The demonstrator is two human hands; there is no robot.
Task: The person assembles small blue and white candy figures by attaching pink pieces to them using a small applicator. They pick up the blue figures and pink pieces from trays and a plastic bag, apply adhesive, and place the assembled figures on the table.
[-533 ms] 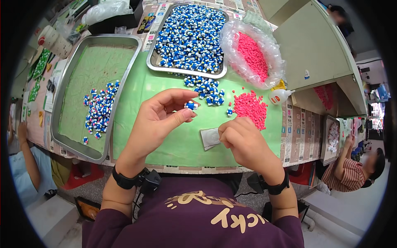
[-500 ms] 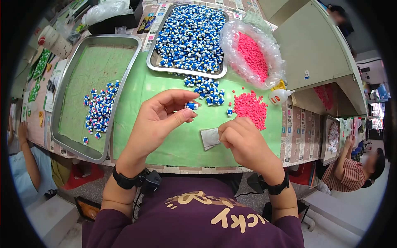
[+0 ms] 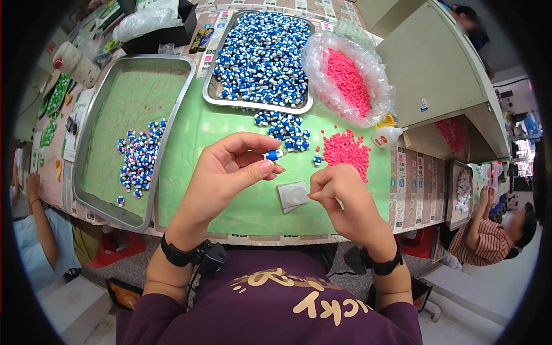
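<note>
Between the thumb and fingers of my left hand [image 3: 221,172] is a small blue-and-white figurine [image 3: 274,154]. My right hand [image 3: 348,198] is closed in a pinch, a tiny pink piece [image 3: 309,195] just showing at its fingertips. Beside those fingertips lies a flat grey square pad [image 3: 293,196] with a round, shiny patch on it. A heap of small pink pieces [image 3: 346,152] spreads beyond my right hand. Loose blue-and-white figurines [image 3: 290,133] lie past my left hand, and a single figurine [image 3: 317,160] stands near the pink heap.
A metal tray full of figurines [image 3: 311,95] stands at the back. At left, another metal tray [image 3: 192,75] holds several figurines with pink bits. A plastic bag [image 3: 313,54] of pink pieces and a white squeeze bottle [image 3: 386,137] are at right. Other people sit on both sides.
My right hand has drawn back slightly from the grey pad, uncovering more of it, and a pink tip now shows at its fingers. The figurine in my left hand has turned and shifted slightly right.
</note>
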